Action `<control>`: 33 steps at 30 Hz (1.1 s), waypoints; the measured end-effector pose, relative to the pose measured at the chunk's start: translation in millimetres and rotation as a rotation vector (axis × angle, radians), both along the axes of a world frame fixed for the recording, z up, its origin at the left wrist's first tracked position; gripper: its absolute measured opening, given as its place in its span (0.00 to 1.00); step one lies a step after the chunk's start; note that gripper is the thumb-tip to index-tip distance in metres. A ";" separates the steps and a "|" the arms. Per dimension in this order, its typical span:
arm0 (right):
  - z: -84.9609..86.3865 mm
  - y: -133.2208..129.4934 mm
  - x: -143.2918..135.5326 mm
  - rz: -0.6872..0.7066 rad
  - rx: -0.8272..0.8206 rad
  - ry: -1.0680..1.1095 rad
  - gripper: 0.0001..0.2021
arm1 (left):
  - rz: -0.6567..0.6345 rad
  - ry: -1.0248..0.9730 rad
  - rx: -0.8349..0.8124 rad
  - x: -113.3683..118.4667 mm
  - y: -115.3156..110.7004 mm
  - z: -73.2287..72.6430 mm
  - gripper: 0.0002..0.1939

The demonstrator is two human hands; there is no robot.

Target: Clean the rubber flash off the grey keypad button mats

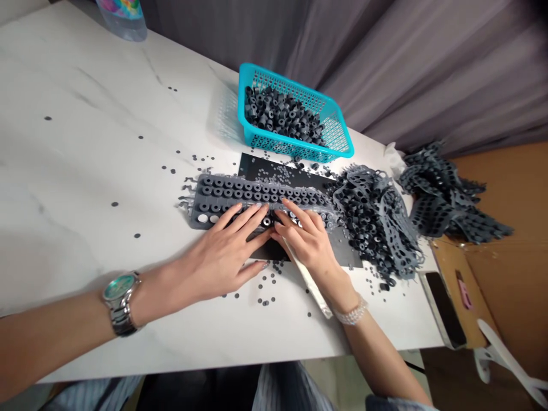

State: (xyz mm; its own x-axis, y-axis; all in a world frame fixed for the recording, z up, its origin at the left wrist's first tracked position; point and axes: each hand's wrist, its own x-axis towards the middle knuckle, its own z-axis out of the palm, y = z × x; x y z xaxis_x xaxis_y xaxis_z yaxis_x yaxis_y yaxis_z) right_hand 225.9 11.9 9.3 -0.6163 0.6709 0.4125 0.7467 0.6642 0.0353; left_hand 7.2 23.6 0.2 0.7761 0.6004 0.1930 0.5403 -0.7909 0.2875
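Observation:
A dark grey moulded rubber sheet (257, 189) with rows of ring-shaped parts lies across a black mat (252, 165). My left hand (222, 245) rests on its near edge, fingers stretched out and pressing down. Beside it, my right hand (306, 240) is closed around a slim tool with a white wrapped handle (310, 285). The tool's tip is hidden under my fingers at the sheet's near row. White round spots show through a few holes at the sheet's left end.
A turquoise basket (295, 147) of small dark rubber parts stands behind the mat. On the right sits a heap of loose parts and punched-out sheets (377, 217), with more sheets (445, 194) beyond. Small dark discs are scattered about. A phone (445, 308) lies at the right edge; a bottle (124, 20) stands far left.

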 end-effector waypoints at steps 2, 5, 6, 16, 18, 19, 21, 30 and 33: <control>0.6 -1.9 -0.5 0.009 0.002 -0.022 0.03 | 0.001 -0.005 -0.007 -0.1 0.0 -0.7 0.26; 2.1 -4.0 -2.4 0.000 -0.001 -0.094 0.05 | 0.000 -0.005 -0.010 -0.5 0.2 -1.5 0.27; 2.6 -4.1 -3.2 -0.010 -0.002 -0.120 0.06 | -0.001 -0.003 -0.008 -0.7 0.2 -1.6 0.27; -6.1 3.9 -8.4 -0.109 0.069 -0.018 0.09 | 0.009 -0.016 0.017 0.9 -0.1 -1.3 0.29; -8.6 8.2 -1.7 -0.207 0.088 0.060 0.09 | 0.010 -0.016 0.012 0.7 0.1 -2.1 0.28; -9.3 10.5 3.3 -0.269 0.099 0.109 0.09 | 0.012 -0.016 0.010 0.5 0.1 -2.5 0.28; -9.7 14.2 15.1 -0.392 0.123 0.223 0.08 | 0.017 -0.023 0.007 0.1 0.0 -3.0 0.28; -1.5 -8.4 24.0 -0.355 0.099 0.274 0.05 | 0.018 -0.041 0.052 -0.1 -3.9 -1.0 0.28; 2.6 -19.1 11.9 -0.216 0.090 0.210 0.05 | 0.020 -0.032 0.053 0.1 -4.8 -0.9 0.29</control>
State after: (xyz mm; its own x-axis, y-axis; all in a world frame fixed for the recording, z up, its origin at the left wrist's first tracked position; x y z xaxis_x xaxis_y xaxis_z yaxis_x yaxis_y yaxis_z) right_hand 237.8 -7.2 11.9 -0.3585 0.7321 0.5792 0.8672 0.4909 -0.0837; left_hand 7.3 18.8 -0.8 0.7568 0.6040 0.2499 0.5474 -0.7946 0.2627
